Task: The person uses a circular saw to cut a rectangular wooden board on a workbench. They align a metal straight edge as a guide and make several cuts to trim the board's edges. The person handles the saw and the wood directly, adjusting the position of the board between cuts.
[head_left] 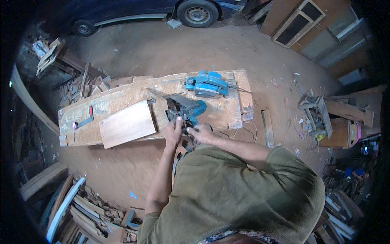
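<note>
Two hands on the teal-and-black power tool [198, 109] seem right to me here: I should steady its body against the bench [132, 90], work gently and keep fingertips clear of any blade. It is at the bench, just right of the pale board [128, 124]. My left hand [174, 129], thumb up, and right hand [201, 133], angled in leftward, both grasp its near end; my fingertips are partly hidden.
</note>
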Tool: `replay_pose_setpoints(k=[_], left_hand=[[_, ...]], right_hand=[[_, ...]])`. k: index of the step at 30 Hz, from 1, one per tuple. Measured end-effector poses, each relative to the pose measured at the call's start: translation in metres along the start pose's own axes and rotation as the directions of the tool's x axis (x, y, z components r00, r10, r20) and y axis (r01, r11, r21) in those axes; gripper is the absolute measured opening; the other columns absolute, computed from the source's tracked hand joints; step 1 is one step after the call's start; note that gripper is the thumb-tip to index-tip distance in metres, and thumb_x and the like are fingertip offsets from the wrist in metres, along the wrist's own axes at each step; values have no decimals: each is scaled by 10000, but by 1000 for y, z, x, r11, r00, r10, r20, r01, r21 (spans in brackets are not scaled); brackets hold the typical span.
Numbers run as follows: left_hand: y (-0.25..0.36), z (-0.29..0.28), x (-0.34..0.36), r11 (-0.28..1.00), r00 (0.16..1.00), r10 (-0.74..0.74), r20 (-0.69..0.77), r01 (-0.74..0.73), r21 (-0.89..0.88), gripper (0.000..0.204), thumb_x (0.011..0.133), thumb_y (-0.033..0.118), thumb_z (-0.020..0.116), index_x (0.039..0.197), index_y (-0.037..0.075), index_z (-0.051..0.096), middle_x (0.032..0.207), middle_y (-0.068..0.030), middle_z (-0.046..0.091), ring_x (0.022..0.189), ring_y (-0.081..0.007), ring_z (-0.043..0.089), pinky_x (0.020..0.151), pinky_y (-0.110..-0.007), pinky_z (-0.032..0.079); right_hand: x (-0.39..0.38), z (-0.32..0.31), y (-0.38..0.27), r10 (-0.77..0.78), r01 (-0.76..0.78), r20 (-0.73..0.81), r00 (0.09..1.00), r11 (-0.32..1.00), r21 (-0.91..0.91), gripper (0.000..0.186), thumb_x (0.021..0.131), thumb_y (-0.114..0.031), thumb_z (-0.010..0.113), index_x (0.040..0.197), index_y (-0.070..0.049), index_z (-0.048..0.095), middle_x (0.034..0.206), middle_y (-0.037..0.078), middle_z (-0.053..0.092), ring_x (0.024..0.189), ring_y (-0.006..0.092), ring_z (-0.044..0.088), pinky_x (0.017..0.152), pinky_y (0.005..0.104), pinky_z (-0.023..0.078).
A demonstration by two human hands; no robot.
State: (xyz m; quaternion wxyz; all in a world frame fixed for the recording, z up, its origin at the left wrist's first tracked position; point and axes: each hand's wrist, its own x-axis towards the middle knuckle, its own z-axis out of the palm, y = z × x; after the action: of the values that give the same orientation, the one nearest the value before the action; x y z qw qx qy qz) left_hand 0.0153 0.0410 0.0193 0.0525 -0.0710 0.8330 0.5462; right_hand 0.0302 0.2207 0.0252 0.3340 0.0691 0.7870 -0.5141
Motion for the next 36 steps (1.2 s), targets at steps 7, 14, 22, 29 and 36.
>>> replay_pose_setpoints(k=[7, 14, 22, 29, 36], left_hand=[[-12, -3, 3, 888, 942, 293, 162, -331, 320, 468, 1054, 322, 516, 734, -6, 612, 728, -231, 620, 714, -441, 591, 680, -524, 453], [-11, -3, 2, 894, 959, 230, 163, -274, 354, 462, 1049, 351, 534, 751, 11, 629, 723, -228, 626, 677, -438, 599, 635, -519, 458], [-17, -6, 4, 930, 974, 206, 96, -226, 290, 473, 1055, 387, 524, 788, 13, 638, 737, -237, 629, 706, -447, 611, 662, -519, 460], [-3, -8, 14, 957, 994, 15, 106, -46, 287, 583, 1080, 468, 421, 852, -1, 681, 836, -297, 661, 826, -500, 640, 724, -544, 481], [-2, -3, 20, 952, 994, -3, 111, -31, 303, 598, 1082, 467, 407, 855, -4, 696, 811, -294, 664, 799, -506, 647, 729, -571, 482]], right_hand=[[21, 19, 29, 167, -439, 425, 889, 573, 693, 267, 1016, -334, 661, 990, -69, 637, 829, 65, 677, 691, 151, 638, 544, 322, 488], [2, 31, 2, -435, 308, -150, 888, 804, -510, 220, 855, -167, 685, 958, -5, 578, 801, 158, 688, 768, 371, 699, 656, 494, 536], [-18, 1, -20, -115, 108, -28, 993, 975, -193, 447, 921, -454, 720, 1015, -26, 633, 767, 104, 700, 693, 220, 706, 622, 371, 539], [24, 15, 9, 239, -431, 399, 885, 744, 511, 429, 1019, -390, 640, 1082, 33, 602, 871, 131, 701, 661, 206, 694, 550, 341, 548], [7, 24, -2, 17, -17, -39, 999, 1000, -8, 378, 863, -354, 761, 906, -21, 586, 783, 146, 678, 712, 283, 700, 614, 411, 545]])
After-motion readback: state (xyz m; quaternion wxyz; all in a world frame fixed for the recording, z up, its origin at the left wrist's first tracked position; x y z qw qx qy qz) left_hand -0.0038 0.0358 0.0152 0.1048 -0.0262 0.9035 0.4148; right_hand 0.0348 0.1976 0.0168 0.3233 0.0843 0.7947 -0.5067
